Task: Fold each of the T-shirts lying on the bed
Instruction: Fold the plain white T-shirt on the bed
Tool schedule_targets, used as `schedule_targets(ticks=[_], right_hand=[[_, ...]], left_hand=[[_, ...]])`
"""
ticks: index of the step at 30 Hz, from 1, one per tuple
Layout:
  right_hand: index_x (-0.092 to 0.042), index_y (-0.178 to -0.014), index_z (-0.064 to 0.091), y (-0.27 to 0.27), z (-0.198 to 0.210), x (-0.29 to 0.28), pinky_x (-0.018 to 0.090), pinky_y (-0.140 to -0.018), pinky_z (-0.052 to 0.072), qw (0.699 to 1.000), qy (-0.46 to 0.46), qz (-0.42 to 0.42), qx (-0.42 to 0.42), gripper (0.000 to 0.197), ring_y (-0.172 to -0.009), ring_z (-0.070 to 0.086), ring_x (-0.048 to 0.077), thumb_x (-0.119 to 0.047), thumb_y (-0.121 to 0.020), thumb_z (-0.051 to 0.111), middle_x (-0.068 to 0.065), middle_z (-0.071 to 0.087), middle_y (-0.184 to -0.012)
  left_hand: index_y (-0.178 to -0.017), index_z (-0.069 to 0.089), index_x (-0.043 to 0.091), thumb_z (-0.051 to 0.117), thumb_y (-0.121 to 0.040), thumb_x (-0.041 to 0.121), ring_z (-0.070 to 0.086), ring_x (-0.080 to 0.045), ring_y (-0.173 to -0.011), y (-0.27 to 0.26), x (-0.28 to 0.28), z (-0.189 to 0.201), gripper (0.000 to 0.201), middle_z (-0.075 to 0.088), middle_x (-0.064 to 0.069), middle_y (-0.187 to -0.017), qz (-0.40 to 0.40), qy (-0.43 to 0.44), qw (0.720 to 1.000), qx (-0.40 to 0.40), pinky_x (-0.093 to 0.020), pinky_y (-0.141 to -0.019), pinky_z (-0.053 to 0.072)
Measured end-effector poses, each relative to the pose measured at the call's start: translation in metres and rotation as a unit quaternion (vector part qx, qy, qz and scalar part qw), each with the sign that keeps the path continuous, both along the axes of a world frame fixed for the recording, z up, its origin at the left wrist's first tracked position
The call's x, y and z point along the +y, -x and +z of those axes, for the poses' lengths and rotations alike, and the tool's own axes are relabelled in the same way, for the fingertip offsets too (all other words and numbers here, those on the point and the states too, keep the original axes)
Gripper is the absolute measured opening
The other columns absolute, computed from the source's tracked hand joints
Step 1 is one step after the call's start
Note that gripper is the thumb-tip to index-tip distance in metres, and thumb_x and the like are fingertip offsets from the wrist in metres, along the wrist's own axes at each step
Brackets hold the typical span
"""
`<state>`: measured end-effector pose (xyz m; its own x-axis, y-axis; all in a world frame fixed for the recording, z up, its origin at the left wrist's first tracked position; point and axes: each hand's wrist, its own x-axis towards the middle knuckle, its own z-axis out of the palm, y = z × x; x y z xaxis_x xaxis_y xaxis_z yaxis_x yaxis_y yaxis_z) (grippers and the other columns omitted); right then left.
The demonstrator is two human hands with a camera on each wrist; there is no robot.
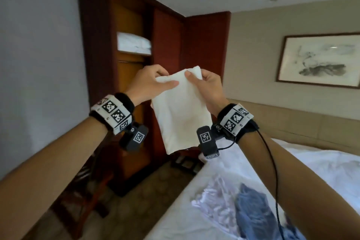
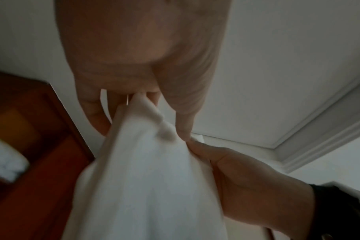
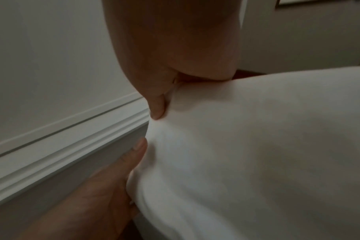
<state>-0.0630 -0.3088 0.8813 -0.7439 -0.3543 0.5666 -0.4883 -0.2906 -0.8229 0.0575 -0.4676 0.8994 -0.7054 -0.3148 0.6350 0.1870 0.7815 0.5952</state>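
Fingers [image 1: 165,73] of both hands pinching top edge of one folded white shirt [image 1: 181,115], held in air off bed [image 1: 224,177]. Left hand [image 1: 153,82] gripping upper left corner, thumb in front; right hand [image 1: 209,85] gripping upper right corner, thumb on front face. Two more garments lying crumpled on bed: one pale lilac [image 1: 216,198], one blue [image 1: 253,212], touching. No readable print on shirt. Beyond: wardrobe [image 1: 136,76] open, white bedding [image 1: 134,44] on shelf. One framed ink painting [image 1: 319,60] on wall.
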Motion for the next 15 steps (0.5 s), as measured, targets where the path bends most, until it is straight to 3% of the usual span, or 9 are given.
schedule_targets(ticks=[3,4,6,8,11,15], right_hand=[[0.001,-0.101,0.073,-0.008,0.046,-0.082,0.04,-0.069,0.057,0.999,0.0,0.051,0.019,0.025,-0.076,0.068,0.025,-0.021,-0.091,0.077,0.024,0.075,-0.096],[0.0,-0.1,0.073,-0.011,0.057,-0.109,0.041,-0.069,0.056,0.997,-0.001,0.066,0.025,0.025,-0.076,0.068,0.025,-0.022,-0.091,0.078,0.025,0.074,-0.095],[-0.002,-0.1,0.074,-0.02,0.074,-0.162,0.042,-0.069,0.056,0.994,-0.001,0.103,0.038,0.024,-0.076,0.069,0.026,-0.023,-0.09,0.078,0.022,0.075,-0.096],[-0.003,-0.1,0.075,-0.032,0.082,-0.211,0.042,-0.07,0.057,0.989,0.002,0.141,0.048,0.024,-0.075,0.069,0.026,-0.025,-0.09,0.079,0.021,0.076,-0.095],[-0.003,-0.098,0.074,-0.051,0.087,-0.281,0.034,-0.065,0.056,0.979,0.009,0.195,0.053,0.021,-0.073,0.068,0.02,-0.023,-0.091,0.077,0.013,0.075,-0.088],[-0.001,-0.101,0.073,-0.073,0.084,-0.369,0.035,-0.069,0.056,0.962,0.028,0.267,0.052,0.022,-0.077,0.067,0.021,-0.02,-0.091,0.077,0.017,0.074,-0.091]], left_hand=[[-0.094,0.074,0.022,0.081,-0.082,0.05,0.067,-0.001,-0.083,-0.03,-0.066,0.057,0.032,0.072,0.011,-0.088,0.063,0.061,0.996,-0.024,-0.017,-0.068,0.052],[-0.093,0.073,0.021,0.081,-0.082,0.051,0.067,-0.002,-0.083,-0.039,-0.087,0.07,0.033,0.072,0.011,-0.086,0.084,0.078,0.993,-0.027,-0.017,-0.069,0.052],[-0.094,0.072,0.019,0.079,-0.082,0.054,0.069,-0.009,-0.083,-0.056,-0.127,0.091,0.037,0.073,0.008,-0.086,0.122,0.112,0.985,-0.039,-0.027,-0.077,0.055],[-0.093,0.071,0.018,0.078,-0.082,0.055,0.069,-0.012,-0.081,-0.072,-0.164,0.103,0.04,0.072,0.005,-0.086,0.159,0.138,0.974,-0.077,-0.033,-0.075,0.056],[-0.08,0.067,0.015,0.078,-0.083,0.052,0.065,-0.017,-0.073,-0.093,-0.219,0.11,0.039,0.068,0.001,-0.079,0.207,0.159,0.954,-0.146,-0.029,-0.061,0.046],[-0.076,0.069,0.014,0.081,-0.084,0.036,0.061,-0.017,-0.069,-0.122,-0.289,0.108,0.027,0.065,0.001,-0.074,0.267,0.148,0.941,-0.146,-0.026,-0.059,0.043]])
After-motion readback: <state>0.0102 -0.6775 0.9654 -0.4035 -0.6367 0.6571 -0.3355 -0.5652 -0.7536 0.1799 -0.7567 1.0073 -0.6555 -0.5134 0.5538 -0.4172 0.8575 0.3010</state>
